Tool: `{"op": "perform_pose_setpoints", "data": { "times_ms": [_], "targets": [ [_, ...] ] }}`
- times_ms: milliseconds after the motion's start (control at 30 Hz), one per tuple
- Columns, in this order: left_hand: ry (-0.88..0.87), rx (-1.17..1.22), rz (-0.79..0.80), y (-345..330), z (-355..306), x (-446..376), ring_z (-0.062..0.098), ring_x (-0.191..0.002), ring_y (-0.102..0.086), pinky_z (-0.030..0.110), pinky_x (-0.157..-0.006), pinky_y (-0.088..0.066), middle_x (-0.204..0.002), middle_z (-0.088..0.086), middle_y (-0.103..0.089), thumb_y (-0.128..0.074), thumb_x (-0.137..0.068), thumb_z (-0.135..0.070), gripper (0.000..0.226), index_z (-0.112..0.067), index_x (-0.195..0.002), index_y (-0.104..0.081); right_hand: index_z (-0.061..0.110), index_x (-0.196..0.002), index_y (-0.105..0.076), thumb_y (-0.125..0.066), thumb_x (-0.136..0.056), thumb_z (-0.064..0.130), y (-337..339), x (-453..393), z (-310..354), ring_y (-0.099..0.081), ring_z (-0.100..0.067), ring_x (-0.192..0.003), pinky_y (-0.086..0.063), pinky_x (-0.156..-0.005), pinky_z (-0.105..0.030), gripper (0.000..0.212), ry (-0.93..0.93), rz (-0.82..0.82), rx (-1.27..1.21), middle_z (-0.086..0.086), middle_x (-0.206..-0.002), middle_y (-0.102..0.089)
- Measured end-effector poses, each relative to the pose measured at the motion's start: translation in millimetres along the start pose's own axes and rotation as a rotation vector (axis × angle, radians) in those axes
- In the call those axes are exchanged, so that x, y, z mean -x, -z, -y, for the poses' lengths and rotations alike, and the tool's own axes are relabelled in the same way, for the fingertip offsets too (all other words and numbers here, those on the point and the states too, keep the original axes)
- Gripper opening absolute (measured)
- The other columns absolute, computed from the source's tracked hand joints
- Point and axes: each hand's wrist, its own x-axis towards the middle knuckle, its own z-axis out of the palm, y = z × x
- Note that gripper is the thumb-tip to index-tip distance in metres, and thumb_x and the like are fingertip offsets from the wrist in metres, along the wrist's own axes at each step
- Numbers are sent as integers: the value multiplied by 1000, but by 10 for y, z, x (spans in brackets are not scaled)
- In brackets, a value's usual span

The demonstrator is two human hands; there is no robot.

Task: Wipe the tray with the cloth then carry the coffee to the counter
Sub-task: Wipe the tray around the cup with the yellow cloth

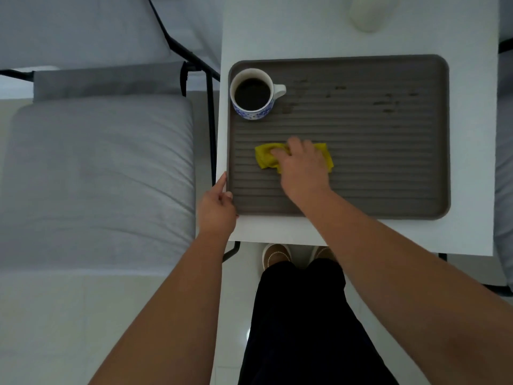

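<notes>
I have my right hand (pixel 301 165) pressed flat on the yellow cloth (pixel 266 157), fingers spread over it, in the near-left part of the grey ribbed tray (pixel 388 176). My left hand (pixel 218 205) pinches the tray's near-left corner, fingers closed on the rim to steady it. The cup of coffee (pixel 254 94) stands on the tray in its far-left corner, handle pointing right, filled high with dark liquid.

The main risk I see is the cup. It shares the surface I am wiping, so a hard stroke toward the far left could knock it, and any jolt of the tray under my left hand could slop coffee over the rim. Dark spots (pixel 388 102) lie along the far side, some just beside the cup's handle, so cleaning those brings the cloth close to it. The ribs may also snag the cloth and make the stroke jerk.

For room, the tray's right half is bare and gives long, free strokes. The tray sits close to the left edge of the white bench (pixel 277 234), with only a thin strip there, so a push leftward could carry it over the edge toward the grey cushion (pixel 97 176). There is more bench on the near side and far side, where a pale, blurred object (pixel 366 12) stands well apart from the tray.
</notes>
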Motion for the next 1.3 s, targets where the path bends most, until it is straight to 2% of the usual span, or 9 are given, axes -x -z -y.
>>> {"op": "perform_pose_setpoints", "data": {
  "times_ms": [167,333,400,500,667,767,867,1067,1300],
  "targets": [
    [35,2,-14,-2,-27,-4,11,-72,-61,36,-80,-59,-89,-5,-63,-41,-101,-8,50,-34,-144,-43,12,-110,-68,-67,-63,-3,125,379,-883,-54,-44,-87,-45,-74,-45,48,-222,-40,39,-25,-104,-58],
    [24,-103,-15,-4,-40,-21,14,-72,-60,39,-75,-60,-100,2,-63,-39,-101,-10,52,-39,-144,-41,15,-120,-64,-56,-79,3,327,652,-1604,-49,-47,-96,-44,-84,-51,44,-519,-125,-31,-28,-111,-51],
    [-43,-242,-4,0,-49,-44,15,-71,-54,32,-66,-52,-95,3,-57,-38,-99,-10,55,-37,-147,-37,17,-125,-60,-50,-89,12,373,655,-1700,-50,-47,-100,-44,-87,-50,37,-688,-161,-154,-27,-116,-47],
    [-136,-412,-39,-19,-100,-36,14,-85,-46,27,-75,-36,-104,6,-50,-39,-96,-9,52,-24,-147,-38,15,-133,-52,-42,-95,21,358,555,-1712,-51,-47,-102,-44,-89,-48,40,-827,-239,-261,-27,-121,-45],
    [-247,-342,-141,-70,-240,-247,30,-111,-52,27,-91,-34,-122,17,-53,-48,-94,-11,35,-6,-128,-53,18,-132,-48,-47,-88,30,209,347,-1482,-41,-44,-113,-35,-96,-49,46,-890,-345,-137,-25,-128,-42],
    [-269,-249,-130,-123,-394,-524,33,-110,-56,39,-102,-43,-121,20,-54,-45,-97,-17,41,-13,-138,-49,18,-131,-48,-50,-87,38,143,273,-1385,-41,-41,-114,-35,-93,-46,49,-848,-372,-71,-17,-139,-40],
    [-177,-135,-140,-214,-486,-704,33,-106,-59,49,-100,-47,-120,22,-55,-37,-98,-15,47,-25,-144,-43,13,-131,-48,-51,-88,34,77,236,-1354,-45,-41,-111,-34,-90,-43,47,-772,-380,-70,-13,-141,-43],
    [-100,21,-210,-322,-529,-675,10,-105,-52,36,-105,-44,-128,3,-52,-32,-100,-11,49,-28,-144,-43,23,-126,-57,-57,-78,15,19,-184,-683,-50,-39,-98,-41,-83,-40,49,-464,-258,-114,-10,-132,-53],
    [-62,16,-213,-318,-501,-710,15,-100,-60,41,-95,-51,-126,1,-57,-33,-100,-18,48,-41,-141,-44,15,-130,-55,-47,-83,11,40,-499,-136,-49,-42,-103,-43,-79,-47,48,-83,-104,-4,-16,-135,-49]
  ]
}}
